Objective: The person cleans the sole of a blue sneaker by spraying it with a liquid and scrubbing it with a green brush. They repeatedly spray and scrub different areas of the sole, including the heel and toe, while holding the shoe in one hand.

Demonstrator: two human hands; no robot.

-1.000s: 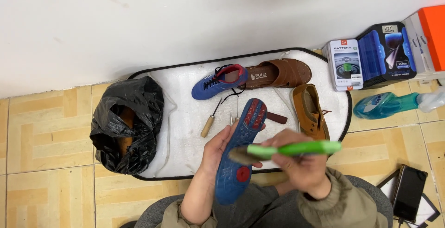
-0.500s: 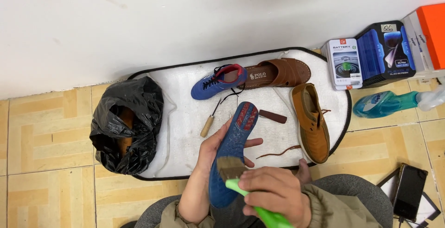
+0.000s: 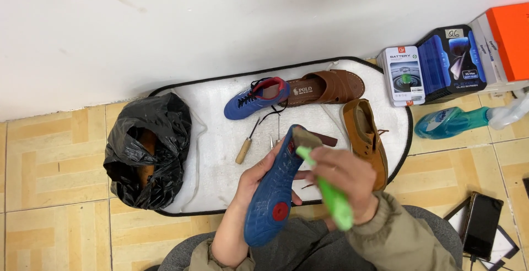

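**Brush bristles at the toe of an upturned blue shoe**

The left hand [image 3: 259, 174] holds a blue shoe [image 3: 274, 191] sole-up over the person's lap, fingers wrapped around its edge from beneath, the thumb showing on the right side of the sole. The sole is blue with a red round patch near the heel. The right hand [image 3: 344, 180] is closed in a fist around the green handle of a brush [image 3: 322, 180] (the handle runs down toward the sleeve), and the brush's brown bristle head sits against the toe end of the sole.

Beyond the hands lies a white mat [image 3: 220, 155] with a dark border. On it are a second blue shoe [image 3: 256, 97], a brown sandal [image 3: 328, 87] touching it, a tan lace-up shoe [image 3: 363, 136] and a wooden-handled awl [image 3: 246, 145]. A black plastic bag [image 3: 146, 149] rests at the mat's left end. To the right, on the tiled floor, lie a teal spray bottle [image 3: 449, 121], some boxes [image 3: 435, 64] against the wall and a dark phone [image 3: 482, 224].
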